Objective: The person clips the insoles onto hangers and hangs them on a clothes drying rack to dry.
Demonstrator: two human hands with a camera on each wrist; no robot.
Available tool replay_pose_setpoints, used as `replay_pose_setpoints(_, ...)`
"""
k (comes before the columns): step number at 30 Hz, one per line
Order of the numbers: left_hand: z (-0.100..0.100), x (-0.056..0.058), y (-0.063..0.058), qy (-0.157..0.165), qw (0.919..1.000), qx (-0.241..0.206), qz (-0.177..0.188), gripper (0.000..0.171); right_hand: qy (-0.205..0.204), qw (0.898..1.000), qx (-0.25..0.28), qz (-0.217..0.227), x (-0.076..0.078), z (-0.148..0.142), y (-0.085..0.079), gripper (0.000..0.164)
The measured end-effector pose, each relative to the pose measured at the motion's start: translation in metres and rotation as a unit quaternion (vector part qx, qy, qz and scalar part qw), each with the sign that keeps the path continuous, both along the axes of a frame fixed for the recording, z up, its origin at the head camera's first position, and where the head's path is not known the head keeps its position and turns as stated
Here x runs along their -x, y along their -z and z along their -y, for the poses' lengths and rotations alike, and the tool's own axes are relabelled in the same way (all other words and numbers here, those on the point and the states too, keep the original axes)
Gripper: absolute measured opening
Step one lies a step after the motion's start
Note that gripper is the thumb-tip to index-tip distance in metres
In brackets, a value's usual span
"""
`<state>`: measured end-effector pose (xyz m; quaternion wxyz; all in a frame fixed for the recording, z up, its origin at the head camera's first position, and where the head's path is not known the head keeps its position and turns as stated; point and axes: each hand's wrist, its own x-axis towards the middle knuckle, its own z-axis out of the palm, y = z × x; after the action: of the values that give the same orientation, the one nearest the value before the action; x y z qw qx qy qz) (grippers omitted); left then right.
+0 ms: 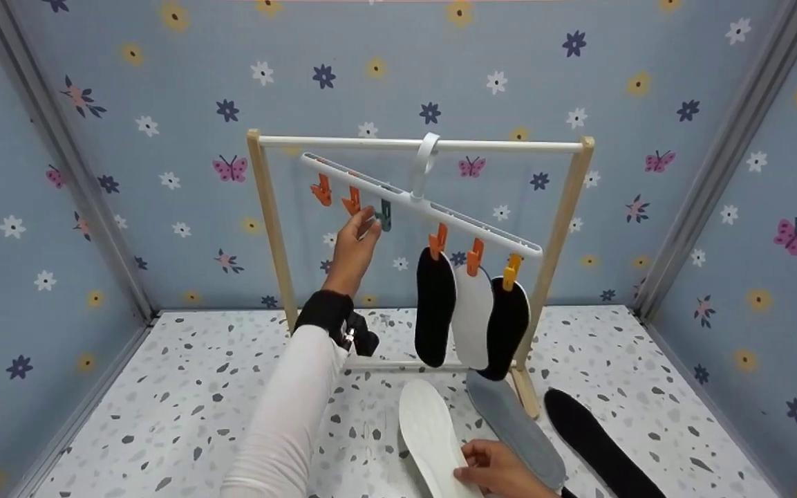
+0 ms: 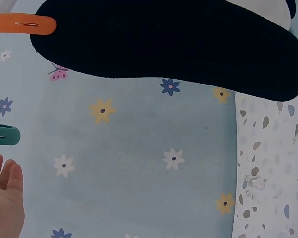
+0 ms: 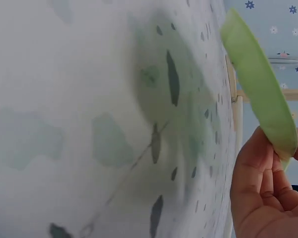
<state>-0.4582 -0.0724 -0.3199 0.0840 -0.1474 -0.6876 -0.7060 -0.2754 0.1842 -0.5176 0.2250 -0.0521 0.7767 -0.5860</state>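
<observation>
A white hanger with several clothes pegs hangs tilted from a rack. My left hand reaches up to its dark green peg, fingers slightly bent. In the left wrist view the fingertips sit just beneath that green peg, with a small gap between. Low in front, my right hand pinches a white insole by its edge, thumb on one side. The right wrist view shows this insole with a pale green tint, tilted up off the table between thumb and fingers.
Two orange pegs hang bare at the hanger's left. On its right, pegs hold a black insole, a white one and another black one. A grey insole and a black insole lie on the speckled table.
</observation>
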Motion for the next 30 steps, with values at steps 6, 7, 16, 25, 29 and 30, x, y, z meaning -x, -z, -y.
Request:
replay_pose_setpoints(6, -0.003, 0.007, -0.005, 0.000, 0.9996, -0.028, -0.003, 0.049, -0.016, 0.999, 0.027, -0.027, 0.004, 0.010, -0.003, 0.020)
replay_pose_setpoints(7, -0.003, 0.007, -0.006, 0.004, 0.9993, -0.038, -0.005, 0.048, -0.018, 0.999, 0.035, -0.030, 0.004, 0.010, -0.004, 0.019)
replay_pose_setpoints(16, -0.005, 0.008, -0.014, 0.071, 0.9945, -0.076, -0.013, 0.046, -0.017, 0.998, 0.048, -0.049, 0.015, 0.022, -0.024, 0.022)
replay_pose_setpoints(25, -0.007, 0.005, -0.019, 0.068, 0.9900, -0.124, 0.000, 0.040, -0.004, 0.990, 0.073, -0.122, 0.026, 0.036, -0.043, 0.025)
replay_pose_setpoints(29, -0.008, 0.003, -0.019, 0.067, 0.9870, -0.146, 0.006, 0.037, 0.002, 0.988, 0.067, -0.139, 0.029, 0.040, -0.050, 0.023)
replay_pose_setpoints(30, -0.008, 0.002, -0.019, 0.070, 0.9856, -0.154, 0.006, 0.036, 0.005, 0.988, 0.064, -0.140, 0.031, 0.041, -0.051, 0.022)
